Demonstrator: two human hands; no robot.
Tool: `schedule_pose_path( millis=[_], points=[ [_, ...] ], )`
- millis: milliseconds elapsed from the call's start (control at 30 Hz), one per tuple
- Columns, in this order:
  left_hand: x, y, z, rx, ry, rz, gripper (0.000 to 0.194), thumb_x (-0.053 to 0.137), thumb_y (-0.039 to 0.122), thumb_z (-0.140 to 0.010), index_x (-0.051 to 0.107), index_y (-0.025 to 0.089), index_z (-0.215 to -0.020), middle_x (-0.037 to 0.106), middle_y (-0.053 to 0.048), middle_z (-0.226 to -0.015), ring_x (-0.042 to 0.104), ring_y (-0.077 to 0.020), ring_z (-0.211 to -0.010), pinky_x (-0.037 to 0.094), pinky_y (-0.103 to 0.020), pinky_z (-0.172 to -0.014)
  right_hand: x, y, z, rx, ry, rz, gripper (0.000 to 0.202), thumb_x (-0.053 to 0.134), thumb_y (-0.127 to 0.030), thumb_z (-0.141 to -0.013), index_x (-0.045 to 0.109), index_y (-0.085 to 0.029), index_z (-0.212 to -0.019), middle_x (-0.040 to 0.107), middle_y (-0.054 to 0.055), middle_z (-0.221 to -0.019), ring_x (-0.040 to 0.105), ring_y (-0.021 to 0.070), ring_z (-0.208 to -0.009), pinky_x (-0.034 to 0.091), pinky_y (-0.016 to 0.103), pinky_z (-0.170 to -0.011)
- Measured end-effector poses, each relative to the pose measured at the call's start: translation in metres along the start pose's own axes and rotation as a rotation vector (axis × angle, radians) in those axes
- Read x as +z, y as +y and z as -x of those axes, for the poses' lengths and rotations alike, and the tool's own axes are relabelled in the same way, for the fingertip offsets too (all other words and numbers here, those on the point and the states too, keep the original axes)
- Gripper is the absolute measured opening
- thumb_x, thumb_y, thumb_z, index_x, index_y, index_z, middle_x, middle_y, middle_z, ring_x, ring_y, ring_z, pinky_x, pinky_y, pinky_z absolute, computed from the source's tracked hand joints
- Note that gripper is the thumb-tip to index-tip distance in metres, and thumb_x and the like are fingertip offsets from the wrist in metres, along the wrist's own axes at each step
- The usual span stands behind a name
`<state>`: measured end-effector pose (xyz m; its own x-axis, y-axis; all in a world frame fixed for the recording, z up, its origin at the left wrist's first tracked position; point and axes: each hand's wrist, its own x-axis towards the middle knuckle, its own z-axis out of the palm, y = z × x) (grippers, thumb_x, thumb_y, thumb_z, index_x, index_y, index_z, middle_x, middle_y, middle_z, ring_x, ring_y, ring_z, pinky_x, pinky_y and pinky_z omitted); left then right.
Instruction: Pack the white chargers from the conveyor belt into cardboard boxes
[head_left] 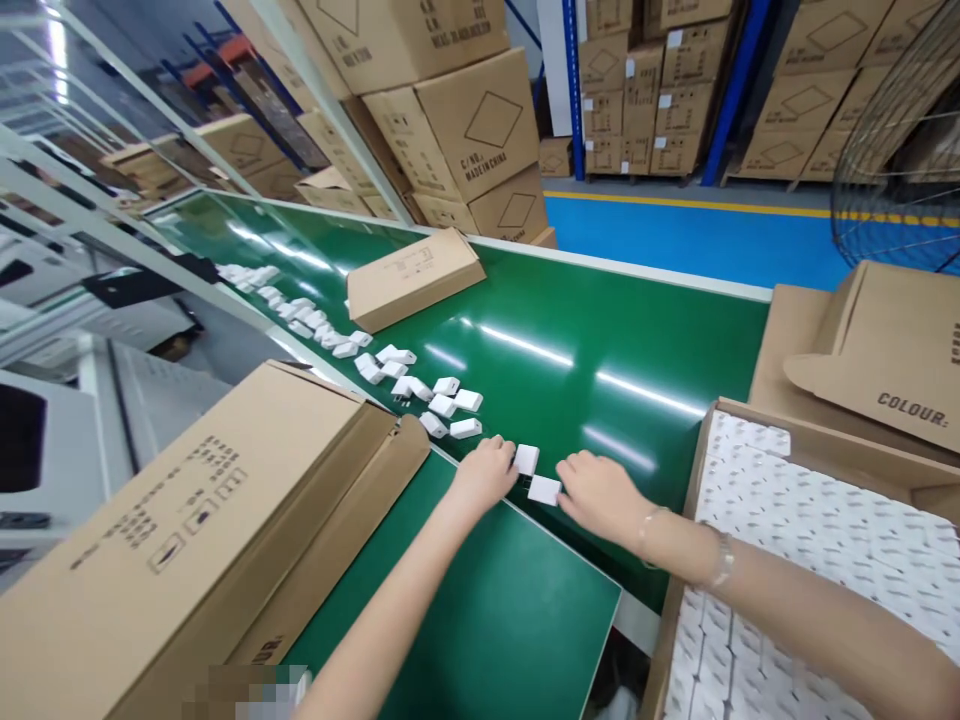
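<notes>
Two blocks between my fingertips

At far left, a big printed carton (165, 530) lies aslant, its edge over a small green table (480, 620). Past it, a straggling line of white blocks (467, 400) runs down the near side of the green belt (570, 330), bunched at the far end and looser toward me. A flat box (416, 270) lies on the belt beyond them, and behind the belt's far edge stand stacked cartons (465, 125).

My left hand (484, 475) reaches over the table's edge, fingers curled, fingertips at the left side of the upper block (527, 460). The lower block (544, 490) sits just beside it, nearer to me and a little to the right. Both are over the belt's near edge, between my hands.

My right hand (600, 492) comes in from the other side, fingers bent and bunched, tips at the right edge of the lower block. My own knuckles hide the thumbs, so I cannot tell whether either grip is closed on its block.

A bracelet (724, 560) circles my right wrist. Under that forearm, a deep box (919, 490) holds close-packed white packs (810, 520).
</notes>
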<state>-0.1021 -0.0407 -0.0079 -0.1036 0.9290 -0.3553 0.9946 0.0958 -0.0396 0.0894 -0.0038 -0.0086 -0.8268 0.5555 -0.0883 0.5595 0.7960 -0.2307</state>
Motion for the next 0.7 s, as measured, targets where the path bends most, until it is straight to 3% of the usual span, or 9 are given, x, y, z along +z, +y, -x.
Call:
schedule_pose_path(
  millis=[67, 133, 233, 333, 433, 567, 700],
  points=[
    [0.009, 0.013, -0.002, -0.042, 0.046, 0.004, 0.026, 0.042, 0.025, -0.086, 0.057, 0.009, -0.099, 0.057, -0.016, -0.105, 0.052, -0.028, -0.105, 0.046, -0.036, -0.084, 0.015, -0.026, -0.023, -0.018, -0.035, 0.009, 0.022, 0.06, -0.029, -0.084, 0.056, -0.013, -0.099, 0.061, 0.01, -0.097, 0.054, 0.0243, -0.093, 0.044, 0.033, -0.075],
    [0.014, 0.024, -0.005, -0.085, 0.087, 0.009, 0.028, 0.04, 0.026, -0.086, 0.057, 0.008, -0.098, 0.057, -0.017, -0.105, 0.052, -0.0286, -0.106, 0.046, -0.036, -0.084, 0.024, -0.034, -0.032, -0.013, -0.074, 0.026, 0.026, 0.065, -0.025, -0.08, 0.055, -0.011, -0.099, 0.061, 0.012, -0.096, 0.055, 0.0246, -0.091, 0.044, 0.033, -0.073],
    [0.011, 0.027, -0.006, -0.15, 0.146, 0.039, 0.031, 0.042, 0.032, -0.085, 0.057, 0.008, -0.096, 0.057, -0.017, -0.103, 0.054, -0.0285, -0.105, 0.046, -0.035, -0.083, 0.022, -0.019, -0.028, -0.015, -0.109, 0.053, 0.027, 0.069, -0.018, -0.076, 0.055, -0.011, -0.098, 0.061, 0.01, -0.094, 0.056, 0.0238, -0.089, 0.044, 0.031, -0.072],
    [0.006, 0.019, -0.007, -0.338, 0.181, 0.118, 0.035, 0.042, 0.035, -0.085, 0.052, 0.007, -0.102, 0.061, -0.016, -0.094, 0.062, -0.0277, -0.092, 0.048, -0.035, -0.076, 0.008, 0.009, -0.022, -0.019, -0.097, 0.076, 0.024, 0.067, -0.015, -0.076, 0.055, -0.013, -0.097, 0.06, 0.008, -0.097, 0.055, 0.0236, -0.092, 0.044, 0.031, -0.074],
    [0.007, 0.014, -0.012, -0.479, 0.133, 0.199, 0.037, 0.04, 0.031, -0.086, 0.048, 0.002, -0.108, 0.064, -0.016, -0.085, 0.065, -0.0284, -0.087, 0.049, -0.036, -0.073, -0.009, 0.024, -0.036, 0.024, -0.041, 0.069, 0.021, 0.062, -0.024, -0.082, 0.055, -0.015, -0.1, 0.059, 0.007, -0.098, 0.055, 0.0227, -0.094, 0.043, 0.03, -0.074],
    [0.015, 0.024, -0.021, -0.46, 0.094, 0.244, 0.038, 0.048, 0.031, -0.086, 0.048, 0.001, -0.109, 0.064, -0.02, -0.092, 0.064, -0.0286, -0.093, 0.05, -0.035, -0.075, -0.029, 0.011, -0.084, 0.066, 0.061, 0.043, 0.029, 0.056, -0.038, -0.087, 0.052, -0.015, -0.105, 0.059, 0.008, -0.103, 0.053, 0.0223, -0.101, 0.043, 0.03, -0.08],
    [0.02, 0.03, -0.024, -0.302, 0.041, 0.291, 0.04, 0.058, 0.021, -0.08, 0.048, 0.008, -0.116, 0.061, -0.017, -0.108, 0.06, -0.0255, -0.103, 0.049, -0.033, -0.082, -0.038, -0.019, -0.143, 0.099, 0.081, 0.037, 0.028, 0.054, -0.031, -0.089, 0.053, -0.011, -0.108, 0.057, 0.011, -0.108, 0.049, 0.024, -0.108, 0.044, 0.034, -0.085]
  ],
)
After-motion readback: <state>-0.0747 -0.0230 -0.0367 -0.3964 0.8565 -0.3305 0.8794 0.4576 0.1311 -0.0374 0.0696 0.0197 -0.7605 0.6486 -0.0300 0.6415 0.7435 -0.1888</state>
